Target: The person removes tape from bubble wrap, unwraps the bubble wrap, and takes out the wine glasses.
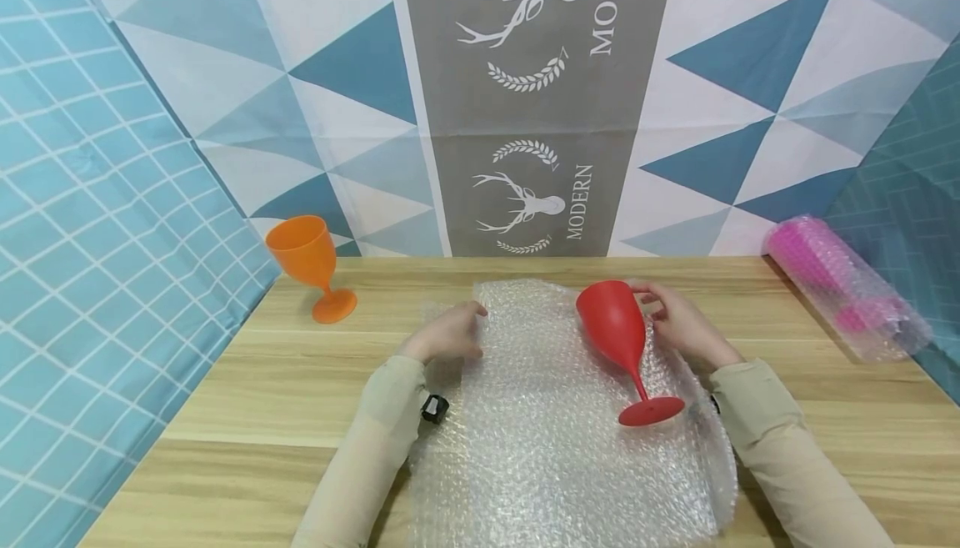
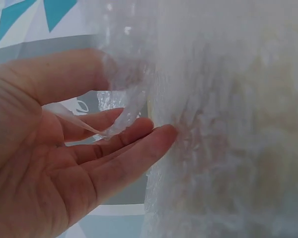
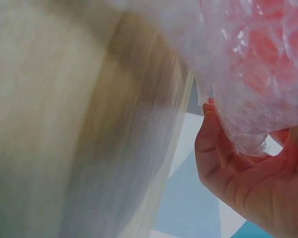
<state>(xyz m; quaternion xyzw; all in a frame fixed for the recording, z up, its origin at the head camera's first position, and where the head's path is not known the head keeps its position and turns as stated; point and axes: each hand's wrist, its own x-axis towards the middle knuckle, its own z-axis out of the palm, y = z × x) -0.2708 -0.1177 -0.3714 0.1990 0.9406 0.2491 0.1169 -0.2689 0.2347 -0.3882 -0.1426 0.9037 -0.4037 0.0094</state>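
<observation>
"Where's the red goblet (image 1: 611, 323)?"
"On the bubble wrap (image 1: 540, 439), foot nearest, bowl just beside the fingers of the right hand (image 1: 686, 327)."
"And the fingers?"
"The right's seem to pinch the wrap's edge, though the film blurs things. The left hand (image 1: 450, 333) has thumb and fingers parted, fingertips touching the opposite edge."
"Beyond?"
"An upright orange goblet (image 1: 306, 254)."
</observation>
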